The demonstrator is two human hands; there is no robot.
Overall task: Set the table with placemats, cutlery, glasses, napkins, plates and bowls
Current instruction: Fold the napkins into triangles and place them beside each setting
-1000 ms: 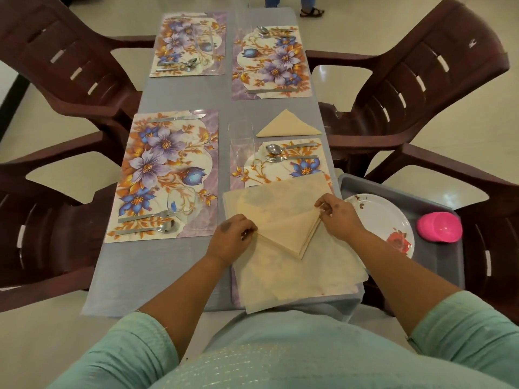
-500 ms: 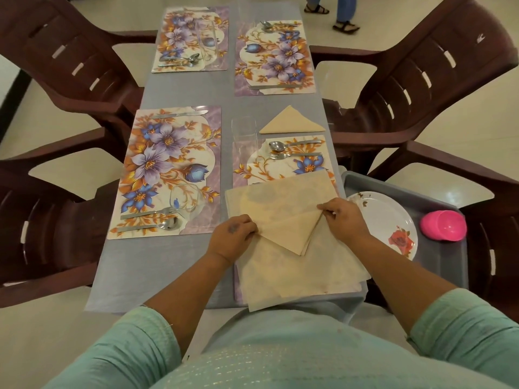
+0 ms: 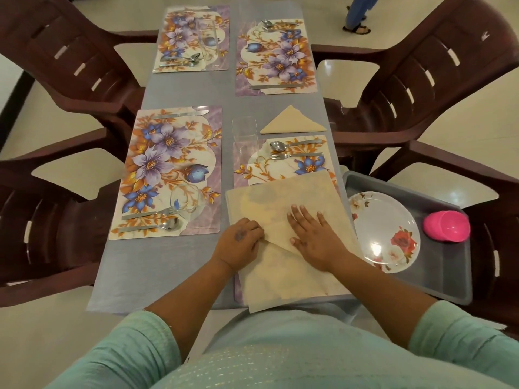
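A stack of beige napkins (image 3: 286,276) lies on the near right floral placemat (image 3: 252,169). The top napkin (image 3: 275,209) is folded over. My left hand (image 3: 238,242) pinches its left corner at the fold. My right hand (image 3: 314,234) lies flat, fingers spread, pressing the folded napkin down. A finished triangular napkin (image 3: 292,122) rests beyond that placemat, beside a clear glass (image 3: 244,133). A spoon (image 3: 292,144) and fork (image 3: 292,155) lie on the placemat's far end. The near left placemat (image 3: 168,169) carries a knife, fork, spoon and glass (image 3: 185,197).
Two more floral placemats (image 3: 191,37) (image 3: 275,57) with cutlery lie at the far end of the grey table (image 3: 157,265). A grey tray (image 3: 446,265) at right holds a floral plate (image 3: 384,228) and pink bowl (image 3: 446,226). Brown plastic chairs surround the table. A person's feet (image 3: 356,21) stand beyond.
My right hand let go of the napkin's corner and flattened onto it, pressing the fold. My left hand kept its pinch on the left corner. The view moved slightly closer.
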